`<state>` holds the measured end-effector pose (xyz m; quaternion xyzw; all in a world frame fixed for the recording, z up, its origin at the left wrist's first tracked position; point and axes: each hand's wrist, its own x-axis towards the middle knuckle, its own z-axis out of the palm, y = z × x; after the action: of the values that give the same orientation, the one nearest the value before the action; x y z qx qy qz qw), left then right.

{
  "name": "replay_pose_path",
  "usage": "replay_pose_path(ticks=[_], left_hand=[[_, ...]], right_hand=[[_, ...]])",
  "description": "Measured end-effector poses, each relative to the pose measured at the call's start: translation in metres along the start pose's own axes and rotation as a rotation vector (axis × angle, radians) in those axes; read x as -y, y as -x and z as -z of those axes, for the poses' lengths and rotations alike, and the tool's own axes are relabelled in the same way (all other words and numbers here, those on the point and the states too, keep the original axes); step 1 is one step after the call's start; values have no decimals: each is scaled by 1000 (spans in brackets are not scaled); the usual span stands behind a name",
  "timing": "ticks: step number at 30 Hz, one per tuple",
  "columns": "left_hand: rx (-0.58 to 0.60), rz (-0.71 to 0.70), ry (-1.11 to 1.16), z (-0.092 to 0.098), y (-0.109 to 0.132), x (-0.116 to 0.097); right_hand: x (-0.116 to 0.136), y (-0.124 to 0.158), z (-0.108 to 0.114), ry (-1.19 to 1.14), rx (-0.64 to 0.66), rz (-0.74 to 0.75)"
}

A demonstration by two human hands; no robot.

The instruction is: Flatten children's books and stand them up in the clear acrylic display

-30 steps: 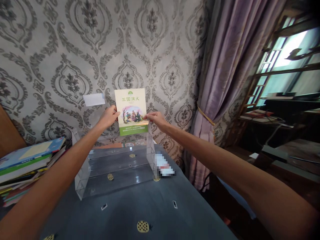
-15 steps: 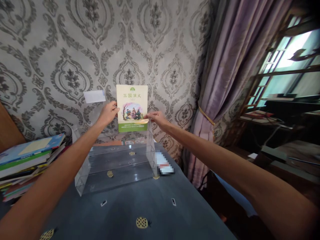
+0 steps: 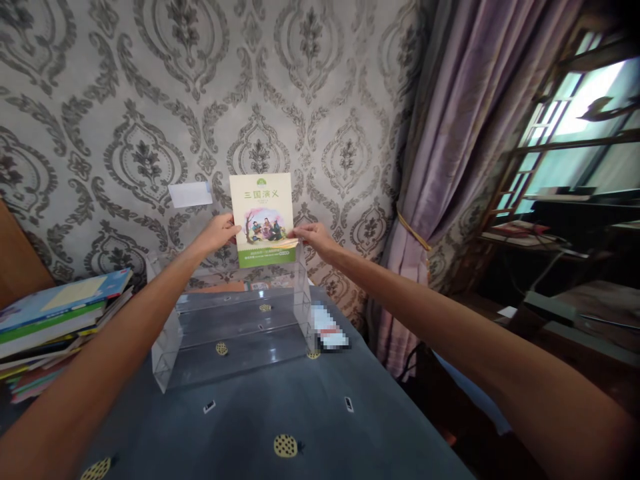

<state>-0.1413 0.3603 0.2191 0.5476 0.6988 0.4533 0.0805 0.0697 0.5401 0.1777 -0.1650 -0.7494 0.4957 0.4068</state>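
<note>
A cream book (image 3: pixel 261 213) with a green lower band and a drawing of seated figures is upright, front cover facing me, at the back of a clear plastic rack (image 3: pixel 302 300). My left hand (image 3: pixel 220 232) grips its left edge, thumb on the cover. At the lower right edge, my right hand (image 3: pixel 313 237) pinches the book, with a yellowish strip along its fingertips. Whether the book's bottom rests on the rack cannot be made out. The rack's tiers show the tablecloth through them.
A stack of books (image 3: pixel 55 313) lies at the left. Right of the rack is a blurred-out flat object (image 3: pixel 329 327). The dark tablecloth (image 3: pixel 240 433) has pineapple prints. Behind stands a patterned wall with a white paper (image 3: pixel 191 194); a purple curtain (image 3: pixel 430 167) hangs at the right.
The book has tilted slightly, its top shifting left and its bottom edge a little lower. My left hand has slid down along its left edge; the right hand stays nearly in place.
</note>
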Motion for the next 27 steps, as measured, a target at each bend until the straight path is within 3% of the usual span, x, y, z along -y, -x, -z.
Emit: replay_pose_path(ticks=[27], left_hand=[[-169,-124,-150,-5,-9,16]], right_hand=[[1,6,2,-137,-87,-27]])
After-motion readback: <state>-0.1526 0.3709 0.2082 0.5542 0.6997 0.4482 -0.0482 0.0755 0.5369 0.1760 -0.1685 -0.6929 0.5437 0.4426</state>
